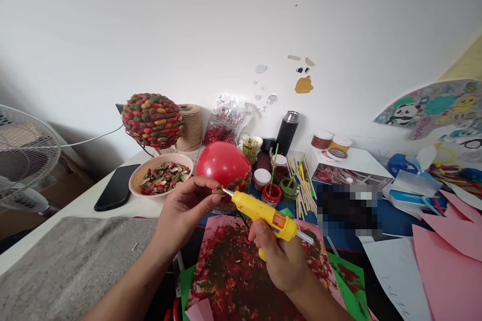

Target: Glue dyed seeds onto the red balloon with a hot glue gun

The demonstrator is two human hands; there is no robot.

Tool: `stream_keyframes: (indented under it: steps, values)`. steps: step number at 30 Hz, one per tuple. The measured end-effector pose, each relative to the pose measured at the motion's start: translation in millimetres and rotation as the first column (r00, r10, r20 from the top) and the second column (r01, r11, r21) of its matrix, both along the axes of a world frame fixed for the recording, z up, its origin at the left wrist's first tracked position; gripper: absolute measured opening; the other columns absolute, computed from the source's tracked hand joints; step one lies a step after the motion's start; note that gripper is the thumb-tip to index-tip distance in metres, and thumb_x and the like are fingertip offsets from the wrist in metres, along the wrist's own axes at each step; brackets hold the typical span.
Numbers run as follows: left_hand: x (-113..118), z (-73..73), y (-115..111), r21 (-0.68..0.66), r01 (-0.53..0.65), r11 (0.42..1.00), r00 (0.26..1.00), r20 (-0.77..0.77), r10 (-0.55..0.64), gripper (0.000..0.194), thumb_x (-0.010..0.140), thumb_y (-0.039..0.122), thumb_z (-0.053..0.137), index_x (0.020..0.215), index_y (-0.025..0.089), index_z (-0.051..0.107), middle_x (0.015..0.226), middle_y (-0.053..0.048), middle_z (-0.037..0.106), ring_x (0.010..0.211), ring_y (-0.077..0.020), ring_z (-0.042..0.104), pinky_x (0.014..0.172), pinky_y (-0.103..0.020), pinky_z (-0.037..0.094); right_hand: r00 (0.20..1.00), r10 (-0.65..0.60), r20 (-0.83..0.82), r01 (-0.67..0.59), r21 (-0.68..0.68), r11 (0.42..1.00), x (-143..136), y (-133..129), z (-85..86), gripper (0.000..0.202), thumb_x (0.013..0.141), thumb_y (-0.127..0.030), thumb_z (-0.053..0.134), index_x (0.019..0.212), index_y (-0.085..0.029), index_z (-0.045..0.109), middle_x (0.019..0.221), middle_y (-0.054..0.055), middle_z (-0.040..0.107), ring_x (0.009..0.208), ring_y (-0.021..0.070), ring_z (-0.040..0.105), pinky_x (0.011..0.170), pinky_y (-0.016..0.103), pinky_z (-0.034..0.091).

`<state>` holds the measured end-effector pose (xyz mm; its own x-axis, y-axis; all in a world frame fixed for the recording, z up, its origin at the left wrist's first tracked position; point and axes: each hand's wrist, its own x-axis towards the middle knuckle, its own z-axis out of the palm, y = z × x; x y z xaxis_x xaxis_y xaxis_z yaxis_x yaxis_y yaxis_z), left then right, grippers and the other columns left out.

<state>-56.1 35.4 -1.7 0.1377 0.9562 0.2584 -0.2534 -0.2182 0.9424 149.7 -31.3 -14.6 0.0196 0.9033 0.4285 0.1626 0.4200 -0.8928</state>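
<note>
The right hand (280, 256) grips a yellow glue gun (263, 213), nozzle touching a seed (219, 191) pinched in the left hand (184, 210). A small dab, fingertips clear of the tip, looks wisest beside the red balloon (223, 164).

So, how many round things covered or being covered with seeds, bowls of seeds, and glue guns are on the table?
Seed-covered ball: 1
Red balloon, seeds at its base: 1
Bowl of seeds: 1
Yellow glue gun, in right hand: 1
Total: 4

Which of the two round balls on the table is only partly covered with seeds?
The red balloon behind the glue gun; seeds rim only its bottom. The ball by the twine is fully covered.
</note>
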Motion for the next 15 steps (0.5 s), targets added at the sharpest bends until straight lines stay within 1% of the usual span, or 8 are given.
stream_keyframes:
  steps: [4, 8, 11, 15]
  values:
    - [0.7, -0.7, -0.5, 0.014, -0.013, 1.000, 1.000, -0.018, 0.013, 0.026, 0.081, 0.037, 0.097, 0.095, 0.021, 0.081, 0.087, -0.003, 0.081, 0.077, -0.0165, 0.077, 0.073, -0.023, 0.065, 1.000, 0.003, 0.030, -0.003, 0.016, 1.000, -0.4, -0.3, 1.6, 0.058, 0.110, -0.064, 0.055, 0.071, -0.023, 0.064, 0.061, -0.001, 0.053, 0.049, 0.0141, 0.046, 0.047, 0.028, 0.037]
    - [1.6, -0.9, -1.2, 0.028, -0.010, 1.000, 1.000, -0.026, 0.011, 0.027, 0.081, 0.037, 0.097, 0.095, 0.020, 0.081, 0.087, -0.003, 0.081, 0.078, -0.0166, 0.078, 0.074, -0.023, 0.065, 0.999, -0.005, 0.048, 0.004, 0.023, 1.000, -0.7, -0.1, 1.4, 0.058, 0.110, -0.064, 0.053, 0.070, -0.023, 0.061, 0.060, -0.002, 0.050, 0.047, 0.0134, 0.045, 0.045, 0.027, 0.036]
    - [1.7, -1.5, -1.2, 0.037, 0.000, 0.999, 0.999, -0.038, 0.002, 0.028, 0.082, 0.039, 0.096, 0.096, 0.020, 0.081, 0.086, -0.004, 0.081, 0.077, -0.0172, 0.078, 0.073, -0.024, 0.065, 0.997, -0.022, 0.074, 0.017, 0.064, 0.998, -0.9, 0.2, 0.3, 0.058, 0.111, -0.064, 0.052, 0.070, -0.023, 0.059, 0.059, -0.003, 0.049, 0.047, 0.0132, 0.046, 0.044, 0.026, 0.036]
    - [1.5, -2.7, -0.8, 0.046, -0.001, 0.999, 0.997, -0.073, 0.005, 0.026, 0.084, 0.038, 0.094, 0.097, 0.020, 0.082, 0.088, -0.004, 0.081, 0.079, -0.0170, 0.078, 0.073, -0.024, 0.065, 0.988, -0.055, 0.143, 0.039, 0.114, 0.993, -0.6, 1.5, -0.5, 0.056, 0.113, -0.059, 0.051, 0.071, -0.023, 0.058, 0.060, -0.002, 0.051, 0.048, 0.0131, 0.049, 0.045, 0.025, 0.038]
